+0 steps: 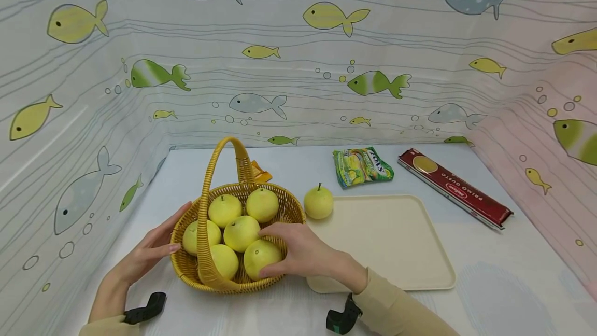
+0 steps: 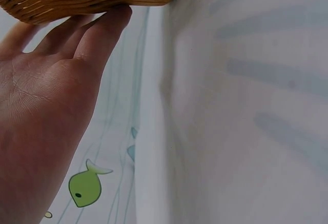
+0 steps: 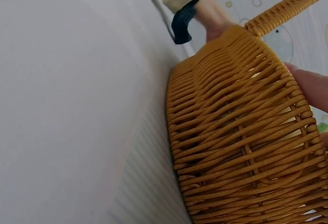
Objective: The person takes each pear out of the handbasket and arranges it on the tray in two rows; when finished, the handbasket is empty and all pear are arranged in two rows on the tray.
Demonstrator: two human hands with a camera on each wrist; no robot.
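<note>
A yellow wicker basket (image 1: 294, 204) with a tall arched handle holds several round yellow-green pears (image 1: 241, 233). My right hand (image 1: 305, 250) reaches over its right rim, thumb and fingers around the front right pear (image 1: 258, 261), which still sits inside the basket. Against the basket's outer left side rests my left hand (image 1: 151, 245), its fingers extended and touching the weave, as the left wrist view also shows. Another pear (image 1: 318, 202) stands upright outside, by the back left corner of a cream tray (image 1: 382, 242). The right wrist view mostly shows the basket's outer wall (image 3: 246, 147), which hides much of that hand.
A green and yellow packet (image 1: 363, 166) lies behind the tray. To the right is a long dark red pasta packet (image 1: 454, 185), lying at a slant. Something orange (image 1: 261, 171) is partly hidden behind the basket. Fish-patterned sheets (image 1: 298, 82) wall in the back and both sides.
</note>
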